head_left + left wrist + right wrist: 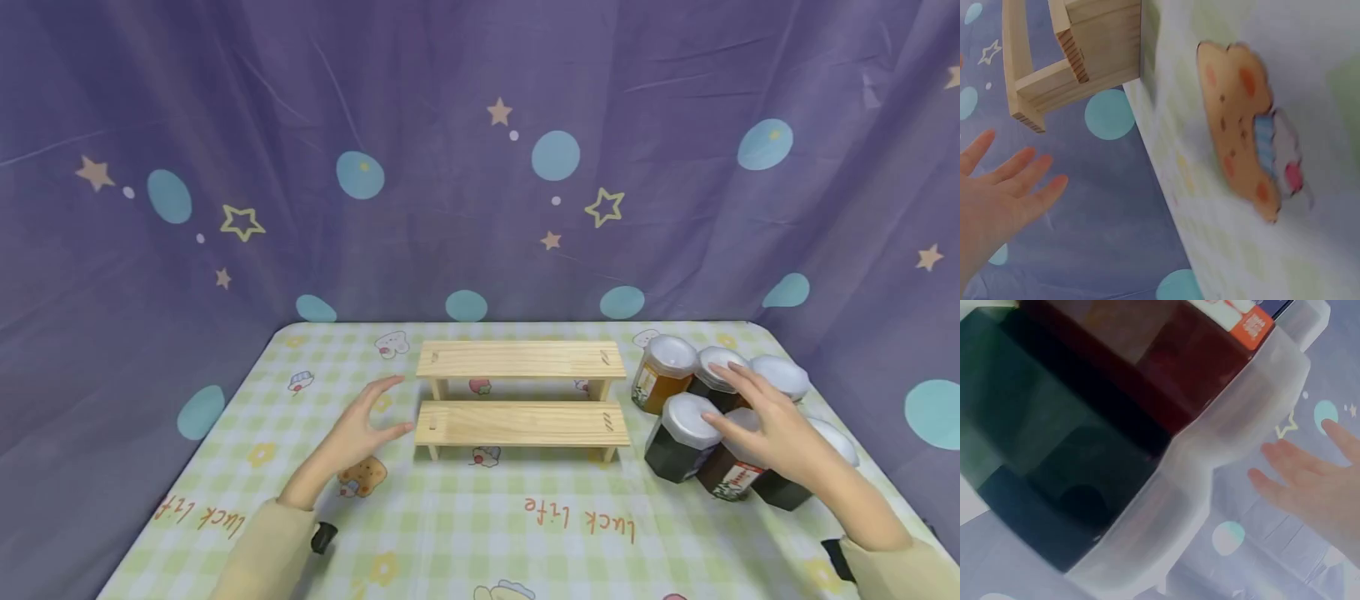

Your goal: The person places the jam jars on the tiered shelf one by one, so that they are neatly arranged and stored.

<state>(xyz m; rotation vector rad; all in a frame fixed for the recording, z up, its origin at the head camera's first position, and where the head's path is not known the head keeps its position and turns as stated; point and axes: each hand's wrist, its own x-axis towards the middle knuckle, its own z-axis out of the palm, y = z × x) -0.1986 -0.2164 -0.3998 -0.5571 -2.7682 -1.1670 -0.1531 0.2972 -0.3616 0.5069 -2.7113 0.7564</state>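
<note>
My left hand (pixel 362 431) hovers left of a two-tier wooden rack (pixel 521 423), thumb and fingers spread, touching nothing. In the left wrist view, the fingers of that left hand (pixel 1007 187) are apart from the rack's end (pixel 1079 62). Over at the right, my right hand (pixel 776 425) is held above a cluster of several jars with white lids, its fingers extended and spread. Beneath it are a dark jar (pixel 670 454) at the front left and a reddish-brown jar (pixel 723 477) with a label. An amber jar (pixel 654 387) stands at the back left. The right wrist view shows the right hand (pixel 1310 481) beyond the lids.
A checkered tablecloth (pixel 450 525) with printed cartoons and lettering covers the table. Behind and at both sides hangs a purple curtain (pixel 450 225) with stars and blue dots. The jars stand close together near the table's right edge, beside the rack.
</note>
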